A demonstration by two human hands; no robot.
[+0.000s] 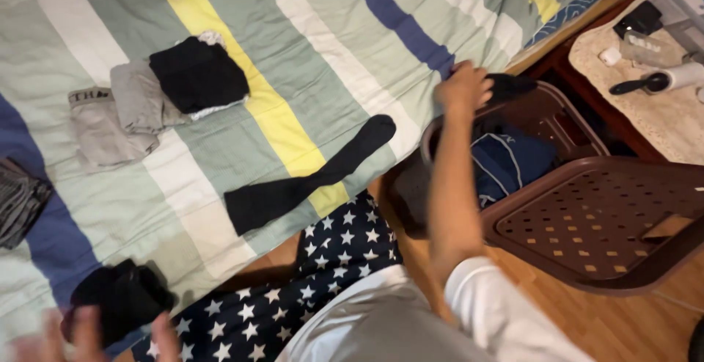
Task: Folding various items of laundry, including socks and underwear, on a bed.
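- Head view: the right hand (462, 87) is closing on a dark garment (513, 83) at the brown laundry basket's (447, 131) far rim; a full-fistful grip seems best so nothing is trailing.
- The left hand (88, 336), blurred, is lying open beside a black bundle (121, 296) at the bed's (308, 32) near edge.
- One long black sock (308, 175) is lying on the bed; one folded pile (158, 87); one basket lid (601, 222).

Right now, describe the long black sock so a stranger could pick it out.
On the striped bedspread, look near its lower edge, left of the brown laundry basket. The long black sock lies flat and stretched diagonally across the yellow stripe; the other dark garments are folded or bunched.
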